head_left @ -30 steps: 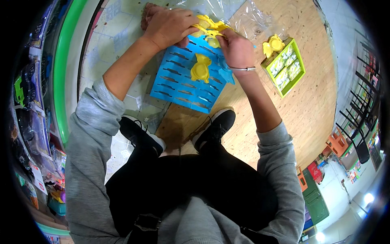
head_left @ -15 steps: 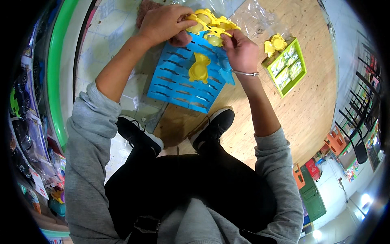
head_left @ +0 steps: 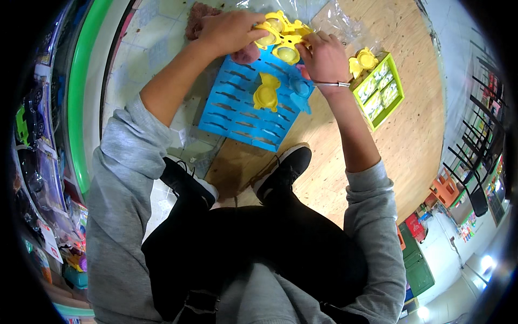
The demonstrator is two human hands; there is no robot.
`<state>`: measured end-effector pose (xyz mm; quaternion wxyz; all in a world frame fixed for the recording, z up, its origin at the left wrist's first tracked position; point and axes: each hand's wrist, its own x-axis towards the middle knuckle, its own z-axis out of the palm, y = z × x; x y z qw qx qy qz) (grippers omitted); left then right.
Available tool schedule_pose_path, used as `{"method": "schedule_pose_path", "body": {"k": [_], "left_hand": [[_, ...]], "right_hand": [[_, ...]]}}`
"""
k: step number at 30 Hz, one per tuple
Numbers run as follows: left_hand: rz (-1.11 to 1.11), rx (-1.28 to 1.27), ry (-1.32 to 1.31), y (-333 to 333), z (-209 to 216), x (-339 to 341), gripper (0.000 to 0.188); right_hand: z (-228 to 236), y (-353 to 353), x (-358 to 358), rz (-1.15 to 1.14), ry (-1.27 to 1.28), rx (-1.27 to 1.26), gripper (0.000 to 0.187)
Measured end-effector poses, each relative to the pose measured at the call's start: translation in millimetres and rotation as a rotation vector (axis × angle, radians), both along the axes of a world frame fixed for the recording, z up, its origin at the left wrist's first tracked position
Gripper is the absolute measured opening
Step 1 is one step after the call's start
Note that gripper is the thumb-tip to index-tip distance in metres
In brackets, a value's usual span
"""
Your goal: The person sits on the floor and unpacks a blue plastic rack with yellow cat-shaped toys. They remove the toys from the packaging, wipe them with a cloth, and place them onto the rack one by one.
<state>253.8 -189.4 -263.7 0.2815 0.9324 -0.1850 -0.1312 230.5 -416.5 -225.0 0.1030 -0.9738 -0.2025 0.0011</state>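
Observation:
Both hands are at the far edge of a blue slotted plastic basket (head_left: 237,102). My left hand (head_left: 229,32) has its fingers closed on the left side of yellow toy glasses (head_left: 286,53) with round pale lenses and animal-shaped frames. My right hand (head_left: 328,60) pinches their right side; its fingertips are partly hidden. More yellow frames show just behind. On the basket lies a separate yellow animal-shaped piece (head_left: 266,93). A blue piece of similar shape (head_left: 300,89) rests at its right edge, under my right wrist, with a bit of pink beside it.
A lime-green tray (head_left: 398,100) with small packets stands at the right, and a yellow piece (head_left: 363,61) lies at its far corner. Clear plastic wrap (head_left: 342,24) and a brown fuzzy cloth (head_left: 199,19) lie at the back. My black shoes (head_left: 286,167) are close to the basket.
My right hand has turned and shifted slightly up and to the right, uncovering some pink by the blue piece. The glasses stay between both hands. The view has shifted slightly.

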Motion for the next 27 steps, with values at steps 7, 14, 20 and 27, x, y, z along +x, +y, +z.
{"method": "schedule_pose_path", "body": {"k": [7, 14, 20, 27], "left_hand": [[0.026, -0.085, 0.033, 7, -4, -7, 0.031], [-0.028, -0.052, -0.089, 16, -2, -16, 0.038], [-0.003, -0.088, -0.072, 21, 3, -25, 0.039], [0.007, -0.073, -0.087, 24, 1, -27, 0.041]], "right_hand": [[8, 8, -13, -0.030, -0.059, 0.119, 0.017], [8, 2, -32, -0.025, -0.099, 0.082, 0.012], [6, 6, -35, -0.027, -0.066, 0.100, 0.014], [16, 7, -36, -0.049, 0.017, 0.164, 0.020]]}}
